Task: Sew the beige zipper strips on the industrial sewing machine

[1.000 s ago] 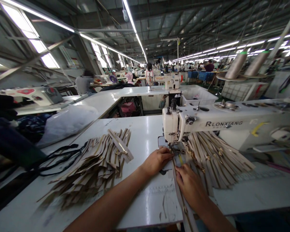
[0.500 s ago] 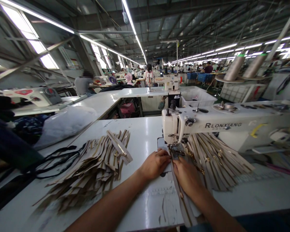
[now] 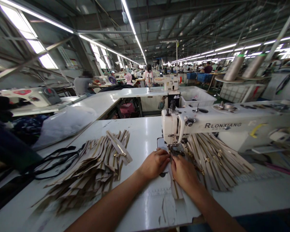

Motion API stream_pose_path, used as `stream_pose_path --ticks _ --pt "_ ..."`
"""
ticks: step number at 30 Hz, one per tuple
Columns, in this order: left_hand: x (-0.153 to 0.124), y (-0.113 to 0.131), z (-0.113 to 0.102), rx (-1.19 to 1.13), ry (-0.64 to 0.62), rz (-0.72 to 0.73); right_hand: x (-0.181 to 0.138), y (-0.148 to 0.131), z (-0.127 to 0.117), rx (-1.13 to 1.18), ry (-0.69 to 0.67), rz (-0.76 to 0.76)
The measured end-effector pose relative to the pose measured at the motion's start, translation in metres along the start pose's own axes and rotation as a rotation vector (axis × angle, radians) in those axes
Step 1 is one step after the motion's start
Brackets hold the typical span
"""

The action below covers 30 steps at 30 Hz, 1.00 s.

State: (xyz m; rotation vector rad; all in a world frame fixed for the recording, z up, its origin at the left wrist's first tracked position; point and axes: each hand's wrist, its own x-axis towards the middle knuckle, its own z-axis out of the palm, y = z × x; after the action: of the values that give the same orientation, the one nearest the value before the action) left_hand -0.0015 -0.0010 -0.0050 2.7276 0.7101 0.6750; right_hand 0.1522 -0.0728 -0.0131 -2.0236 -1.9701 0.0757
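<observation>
A beige zipper (image 3: 176, 189) with gold teeth lies flat under the needle end of the white sewing machine (image 3: 219, 124), its tail pointing toward me. My left hand (image 3: 156, 163) pinches the zipper's left edge just in front of the presser foot, fingers curled. On the right edge, my right hand (image 3: 183, 170) presses close by with its fingers closed; the fingertips are partly hidden. Left of me lies a heaped pile of zippers (image 3: 96, 164), one lying crosswise on top. Another fanned bunch of zippers (image 3: 217, 162) rests right of the needle, beneath the machine arm.
Black straps (image 3: 60, 158) trail over the table's left edge near a white plastic bag (image 3: 67, 124). Two thread cones (image 3: 235, 67) stand at the right. Beyond the white table (image 3: 140, 129) are another sewing machine (image 3: 170, 83), a white bin (image 3: 198, 96) and a person (image 3: 83, 85).
The zipper has slid forward under the machine, so its near end now lies farther from the table's front edge. Both hands stay at almost the same place.
</observation>
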Motion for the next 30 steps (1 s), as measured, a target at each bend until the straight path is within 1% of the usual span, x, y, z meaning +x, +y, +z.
stream_pose_path --ticks 7,14,22,24,26,30 --pt "0.000 0.001 -0.001 0.008 -0.006 -0.008 0.001 -0.001 0.002 -0.005 0.023 -0.013" --pt "0.000 0.003 -0.003 -0.004 -0.002 0.002 -0.003 -0.005 -0.004 -0.009 0.025 -0.023" --pt "0.001 0.001 0.000 0.023 0.018 -0.025 0.000 -0.006 -0.004 -0.014 -0.005 -0.005" --pt "0.001 0.006 -0.002 0.076 0.006 -0.061 0.000 -0.007 -0.005 -0.004 -0.006 -0.003" --pt "0.001 0.015 -0.004 0.129 -0.019 -0.141 -0.002 -0.009 -0.006 0.016 -0.009 -0.021" --pt "-0.005 0.033 -0.007 0.145 -0.090 -0.340 -0.007 -0.009 -0.003 0.137 -0.047 -0.162"
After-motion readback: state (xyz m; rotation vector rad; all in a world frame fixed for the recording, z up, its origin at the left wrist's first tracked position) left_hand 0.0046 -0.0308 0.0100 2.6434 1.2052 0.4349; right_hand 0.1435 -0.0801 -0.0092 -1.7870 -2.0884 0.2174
